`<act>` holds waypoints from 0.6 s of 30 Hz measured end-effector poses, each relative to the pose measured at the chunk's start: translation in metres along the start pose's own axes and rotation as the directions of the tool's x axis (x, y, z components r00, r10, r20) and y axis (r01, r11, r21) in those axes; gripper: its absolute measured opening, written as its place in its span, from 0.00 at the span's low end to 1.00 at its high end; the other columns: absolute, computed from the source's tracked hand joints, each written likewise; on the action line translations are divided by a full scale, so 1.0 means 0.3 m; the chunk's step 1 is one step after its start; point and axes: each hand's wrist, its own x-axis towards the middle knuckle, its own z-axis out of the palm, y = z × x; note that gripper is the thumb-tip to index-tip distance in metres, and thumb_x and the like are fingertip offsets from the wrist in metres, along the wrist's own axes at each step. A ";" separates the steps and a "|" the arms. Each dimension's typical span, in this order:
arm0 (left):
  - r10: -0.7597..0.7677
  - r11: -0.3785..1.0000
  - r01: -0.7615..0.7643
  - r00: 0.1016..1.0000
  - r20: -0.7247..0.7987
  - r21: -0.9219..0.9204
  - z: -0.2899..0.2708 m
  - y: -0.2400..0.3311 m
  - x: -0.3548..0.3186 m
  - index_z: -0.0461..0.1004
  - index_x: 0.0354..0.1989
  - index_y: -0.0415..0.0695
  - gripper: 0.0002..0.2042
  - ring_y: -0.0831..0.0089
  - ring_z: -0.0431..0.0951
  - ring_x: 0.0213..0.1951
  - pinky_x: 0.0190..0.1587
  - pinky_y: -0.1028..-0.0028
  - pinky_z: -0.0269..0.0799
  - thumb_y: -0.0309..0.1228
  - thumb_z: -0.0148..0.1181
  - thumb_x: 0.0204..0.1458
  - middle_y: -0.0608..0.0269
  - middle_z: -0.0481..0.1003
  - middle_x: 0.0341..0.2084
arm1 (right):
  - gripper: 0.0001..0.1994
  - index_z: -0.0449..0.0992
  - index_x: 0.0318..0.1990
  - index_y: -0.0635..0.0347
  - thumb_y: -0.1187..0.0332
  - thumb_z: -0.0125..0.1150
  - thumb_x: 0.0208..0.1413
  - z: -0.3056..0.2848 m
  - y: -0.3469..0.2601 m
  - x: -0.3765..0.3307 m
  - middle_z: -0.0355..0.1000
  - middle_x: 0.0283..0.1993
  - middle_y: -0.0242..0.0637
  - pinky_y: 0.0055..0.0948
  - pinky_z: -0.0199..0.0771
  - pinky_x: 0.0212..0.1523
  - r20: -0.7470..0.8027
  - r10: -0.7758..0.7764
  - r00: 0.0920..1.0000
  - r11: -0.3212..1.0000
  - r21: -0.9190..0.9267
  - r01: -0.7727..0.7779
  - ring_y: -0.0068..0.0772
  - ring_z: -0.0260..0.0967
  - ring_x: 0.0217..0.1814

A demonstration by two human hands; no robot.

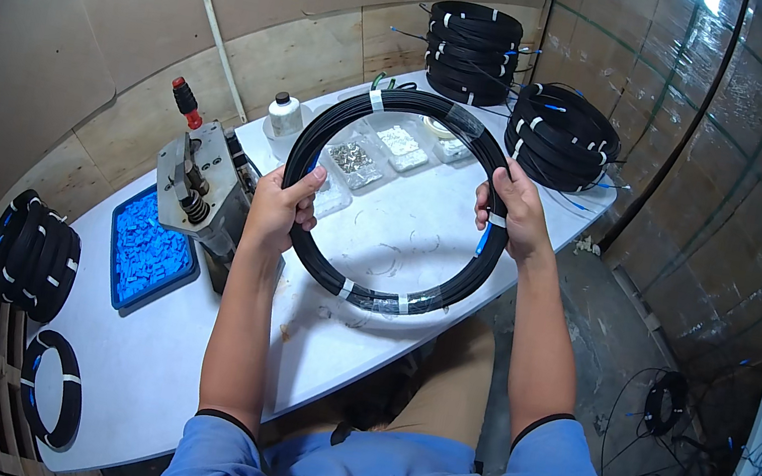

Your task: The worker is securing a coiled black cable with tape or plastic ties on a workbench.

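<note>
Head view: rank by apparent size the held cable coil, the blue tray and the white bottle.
1. Cable coil, held by the left hand and right hand; raised nearer the camera, so it looks bigger.
2. Blue tray.
3. White bottle, clearly smallest.

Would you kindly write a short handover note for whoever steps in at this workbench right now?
Left hand: gripping the left side of the black cable coil, thumb over the top.
Right hand: gripping the coil's right side, near a white tape band and a blue end piece.
The coil is held up above the white table, bound with several white bands.
Done: two stacks of banded coils stand at the table's far end; more lie at the left.
To hand: blue tray of small blue parts, metal press tool, small bags of parts.
Left: the held coil has not been set down.
</note>
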 end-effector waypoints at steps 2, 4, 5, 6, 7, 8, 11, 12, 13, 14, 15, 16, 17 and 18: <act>0.005 1.000 -0.005 1.000 0.015 0.018 0.011 0.002 -0.001 0.66 0.25 0.47 0.15 0.82 0.59 0.12 0.16 0.78 0.57 0.37 0.70 0.50 0.75 0.61 0.12 | 0.18 0.67 0.43 0.59 0.55 0.62 0.60 -0.008 -0.011 0.008 0.67 0.24 0.30 0.20 0.68 0.19 -0.016 -0.003 1.000 0.998 -0.063 0.002 0.19 0.65 0.20; 0.012 0.999 -0.013 1.000 0.023 0.038 0.014 0.006 -0.002 0.67 0.26 0.47 0.15 0.82 0.60 0.12 0.16 0.78 0.58 0.37 0.70 0.50 0.75 0.61 0.12 | 0.15 0.66 0.43 0.60 0.61 0.63 0.59 0.000 -0.029 0.016 0.66 0.23 0.29 0.20 0.67 0.19 -0.001 -0.033 0.999 0.957 -0.290 0.031 0.18 0.63 0.19; 0.015 0.999 -0.016 0.999 0.029 0.041 0.016 0.006 -0.001 0.67 0.26 0.47 0.15 0.82 0.60 0.12 0.16 0.78 0.58 0.37 0.70 0.50 0.74 0.61 0.12 | 0.12 0.68 0.38 0.59 0.65 0.65 0.57 0.003 -0.044 0.012 0.63 0.20 0.25 0.20 0.64 0.17 -0.029 -0.005 1.000 0.933 -0.361 -0.005 0.16 0.60 0.16; 0.017 0.999 -0.019 0.999 0.035 0.045 0.017 0.006 -0.002 0.67 0.26 0.47 0.15 0.82 0.60 0.12 0.15 0.78 0.58 0.36 0.71 0.49 0.74 0.61 0.12 | 0.12 0.68 0.38 0.59 0.65 0.65 0.57 0.012 -0.052 0.013 0.63 0.20 0.25 0.20 0.64 0.17 -0.028 -0.006 1.000 0.933 -0.360 -0.005 0.16 0.60 0.16; 0.018 0.999 -0.019 0.999 0.034 0.045 0.017 0.005 -0.005 0.67 0.26 0.47 0.15 0.82 0.60 0.12 0.15 0.78 0.58 0.36 0.71 0.49 0.74 0.61 0.12 | 0.11 0.67 0.39 0.59 0.66 0.64 0.58 0.019 -0.057 0.016 0.62 0.19 0.24 0.19 0.62 0.16 -0.031 -0.001 1.000 0.924 -0.382 -0.011 0.15 0.59 0.15; 0.018 0.998 -0.020 0.999 0.038 0.065 0.018 0.005 -0.007 0.66 0.26 0.48 0.16 0.83 0.60 0.12 0.16 0.78 0.58 0.38 0.70 0.50 0.75 0.61 0.12 | 0.11 0.67 0.39 0.59 0.67 0.64 0.58 0.025 -0.061 0.018 0.60 0.18 0.22 0.19 0.60 0.15 -0.034 0.003 0.999 0.914 -0.405 -0.016 0.15 0.57 0.14; 0.009 0.998 -0.011 1.000 0.030 0.069 0.021 0.005 -0.010 0.66 0.26 0.47 0.15 0.83 0.60 0.12 0.16 0.78 0.59 0.36 0.70 0.50 0.75 0.61 0.13 | 0.10 0.66 0.40 0.59 0.69 0.63 0.58 0.037 -0.074 0.020 0.59 0.18 0.22 0.18 0.57 0.14 -0.064 0.031 0.997 0.913 -0.404 -0.054 0.14 0.55 0.13; -0.002 0.999 0.001 1.000 0.015 0.053 0.023 0.006 -0.013 0.67 0.27 0.46 0.14 0.82 0.61 0.12 0.16 0.78 0.60 0.33 0.71 0.49 0.74 0.63 0.13 | 0.10 0.66 0.40 0.59 0.69 0.63 0.58 0.037 -0.077 0.022 0.59 0.18 0.22 0.18 0.57 0.14 -0.064 0.030 0.997 0.913 -0.404 -0.054 0.14 0.55 0.13; -0.001 0.999 0.000 1.000 0.015 0.054 0.023 0.005 -0.013 0.67 0.27 0.46 0.14 0.82 0.61 0.12 0.16 0.78 0.60 0.33 0.71 0.49 0.74 0.63 0.13 | 0.10 0.66 0.40 0.59 0.70 0.62 0.58 0.035 -0.081 0.024 0.59 0.18 0.22 0.17 0.57 0.13 -0.065 0.044 0.997 0.911 -0.407 -0.067 0.13 0.55 0.13; 0.011 0.997 -0.014 0.999 0.033 0.071 0.023 0.002 -0.013 0.68 0.28 0.46 0.14 0.82 0.62 0.13 0.16 0.78 0.60 0.32 0.71 0.48 0.74 0.63 0.13 | 0.09 0.66 0.40 0.59 0.70 0.61 0.59 0.033 -0.083 0.026 0.59 0.18 0.22 0.17 0.56 0.13 -0.067 0.059 0.996 0.908 -0.410 -0.081 0.13 0.54 0.13; 0.024 0.996 -0.029 0.998 0.054 0.089 0.025 0.001 -0.011 0.68 0.29 0.45 0.13 0.82 0.63 0.13 0.16 0.77 0.61 0.31 0.71 0.48 0.74 0.64 0.14 | 0.09 0.66 0.40 0.59 0.70 0.61 0.59 0.027 -0.080 0.028 0.59 0.18 0.22 0.17 0.56 0.13 -0.067 0.058 0.996 0.908 -0.410 -0.080 0.13 0.54 0.13; 0.024 0.996 -0.029 0.998 0.055 0.089 0.030 0.000 -0.012 0.68 0.29 0.45 0.13 0.82 0.63 0.13 0.16 0.77 0.61 0.31 0.71 0.48 0.74 0.64 0.14 | 0.09 0.67 0.41 0.60 0.71 0.61 0.58 0.018 -0.073 0.031 0.60 0.18 0.23 0.18 0.57 0.13 -0.071 0.058 0.996 0.914 -0.397 -0.082 0.13 0.55 0.13; 0.028 0.995 -0.032 0.999 0.043 0.099 0.037 0.000 -0.014 0.68 0.29 0.45 0.13 0.82 0.63 0.14 0.16 0.78 0.61 0.31 0.71 0.48 0.73 0.65 0.14 | 0.09 0.69 0.42 0.61 0.71 0.61 0.58 0.013 -0.069 0.032 0.62 0.18 0.23 0.18 0.57 0.13 -0.075 0.059 0.995 0.920 -0.384 -0.084 0.14 0.55 0.13; 0.032 0.993 -0.036 0.999 0.030 0.111 0.040 0.001 -0.016 0.69 0.30 0.45 0.13 0.82 0.64 0.14 0.17 0.78 0.61 0.31 0.71 0.48 0.73 0.65 0.15 | 0.09 0.69 0.42 0.61 0.71 0.61 0.58 0.012 -0.068 0.033 0.62 0.18 0.23 0.18 0.57 0.13 -0.075 0.059 0.995 0.920 -0.383 -0.084 0.14 0.55 0.13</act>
